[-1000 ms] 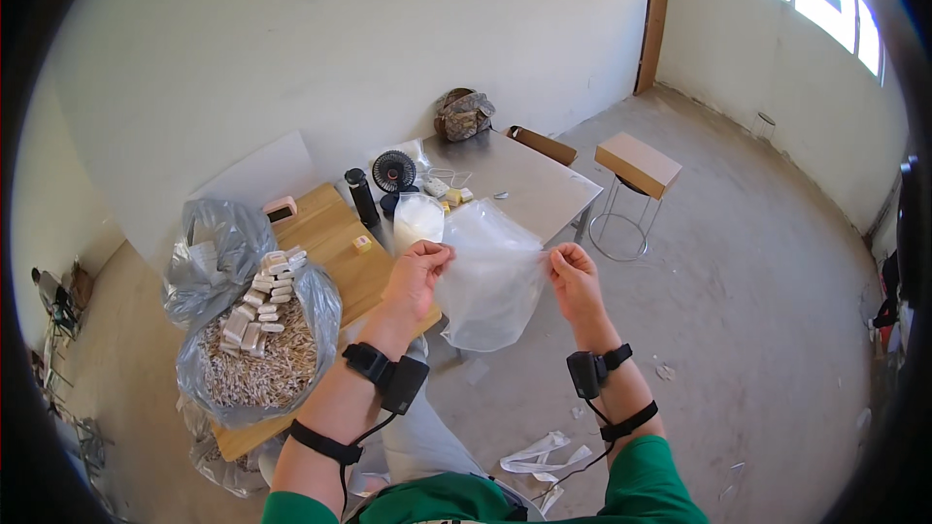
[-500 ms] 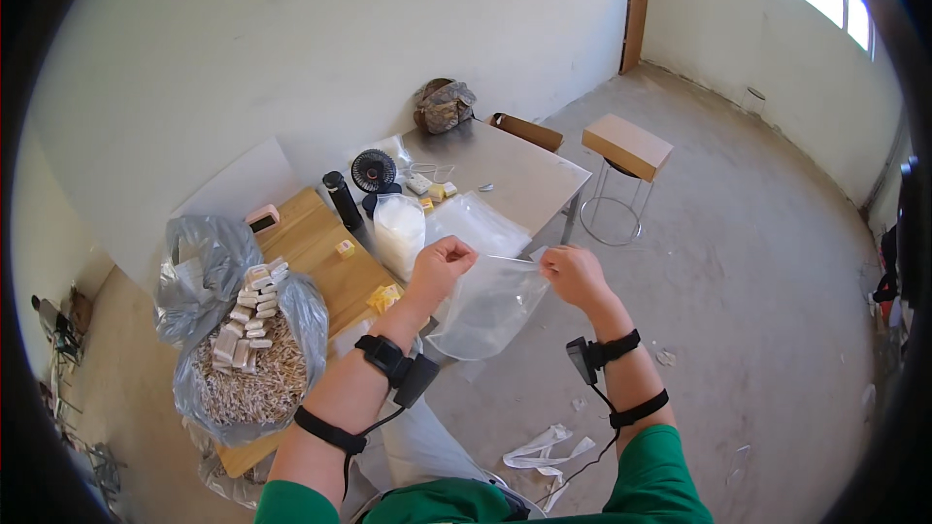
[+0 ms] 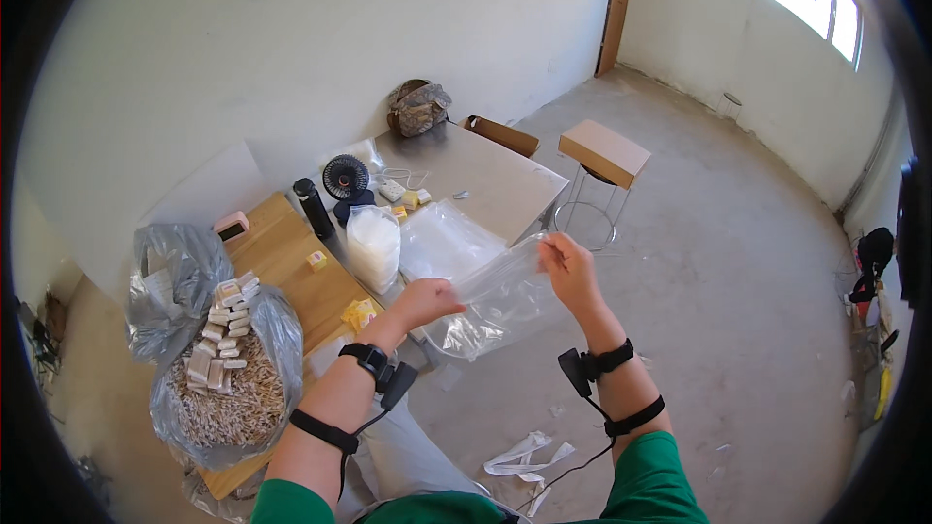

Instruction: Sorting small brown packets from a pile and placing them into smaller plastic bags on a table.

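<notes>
A clear plastic bag is stretched between my two hands, over the floor just off the table's near edge. My left hand is closed on one side of it, with the fingertips partly hidden. On the opposite side my right hand pinches the bag a little higher up. The bag hangs creased and see-through, and I make out nothing inside it. Beyond my left hand, a stack of flat clear bags lies on the metal table, beside an upright bag of white contents.
At the left, a grey plastic bag holds many small sticks and several wrapped bundles. On the wooden board are small yellow packets. A black bottle and a fan stand behind. A stool bears a cardboard box.
My left hand has moved down and the right one slightly up, so the bag's top edge now slants. The bag has swung out sideways and creased. The view has shifted a little.
</notes>
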Motion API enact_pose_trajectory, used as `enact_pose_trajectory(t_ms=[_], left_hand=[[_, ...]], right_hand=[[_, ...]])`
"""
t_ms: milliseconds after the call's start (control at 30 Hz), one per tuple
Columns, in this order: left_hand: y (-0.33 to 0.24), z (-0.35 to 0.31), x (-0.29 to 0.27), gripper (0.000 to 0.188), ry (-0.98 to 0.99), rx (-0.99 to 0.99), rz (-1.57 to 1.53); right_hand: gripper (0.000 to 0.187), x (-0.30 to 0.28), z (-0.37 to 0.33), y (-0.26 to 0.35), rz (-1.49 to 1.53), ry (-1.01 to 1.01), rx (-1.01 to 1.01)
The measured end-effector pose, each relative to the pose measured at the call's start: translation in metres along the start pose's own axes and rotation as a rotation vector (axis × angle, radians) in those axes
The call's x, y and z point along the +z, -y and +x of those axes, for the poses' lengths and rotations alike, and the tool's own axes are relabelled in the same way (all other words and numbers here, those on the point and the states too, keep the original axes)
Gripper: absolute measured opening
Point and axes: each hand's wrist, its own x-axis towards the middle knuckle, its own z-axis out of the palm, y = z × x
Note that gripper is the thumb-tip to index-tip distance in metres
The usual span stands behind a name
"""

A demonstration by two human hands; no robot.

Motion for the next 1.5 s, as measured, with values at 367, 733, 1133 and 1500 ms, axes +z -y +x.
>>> enact_pose_trajectory(t_ms=[367,733,1133,1500], left_hand=[[0.047,0.022,-0.021,0.020,-0.031,-0.047,-0.825],[0.047,0.034,0.013,0.015,-0.118,-0.318,-1.246],[0.084,0.065,0.044,0.029,-0.747,-0.126,-0.196],[0.086,0.123,-0.027,0.032,-0.781,0.157,0.332]], right_hand=[[0.011,-0.024,-0.009,-0.063,-0.272,-0.266,-0.015],[0.021,0.004,0.002,-0.087,0.215,-0.420,0.318],[0.028,0.062,-0.049,-0.137,0.052,-0.410,0.483],[0.028,0.163,-0.027,-0.195,0.256,-0.544,0.793]])
